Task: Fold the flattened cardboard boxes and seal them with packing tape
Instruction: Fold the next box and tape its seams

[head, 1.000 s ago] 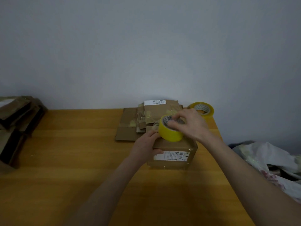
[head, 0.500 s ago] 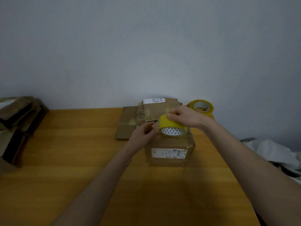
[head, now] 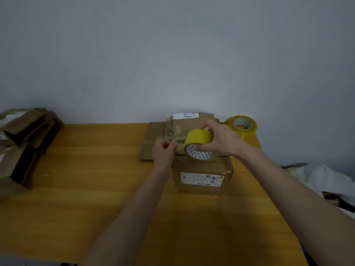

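A folded cardboard box (head: 201, 175) stands on the wooden desk (head: 86, 179), right of the middle and closer to the far edge than the near one, with a white shipping label (head: 200, 179) on the side that faces the person. Its top flaps are down. The right hand (head: 222, 140) grips a yellow packing tape roll (head: 198, 144) over the far top edge of the box, fingers curled over the outer band and thumb at the patterned core, which is tilted toward the camera. The left hand (head: 163, 153) hovers just left of the roll at the box's far left corner, its fingers curled and its thumb and forefinger pinching the loose tape end (head: 179, 148), a pale, faint strip running to the roll.

Behind the box, against the far edge of the desk, lies a stack of flattened cardboard boxes (head: 163, 135) patched with old tape. A second tape roll (head: 242, 125) lies at the far right corner. At the left edge of the desk is a pile of brown cardboard boxes (head: 23, 143). Beyond the right edge lies crumpled white fabric (head: 317, 177)
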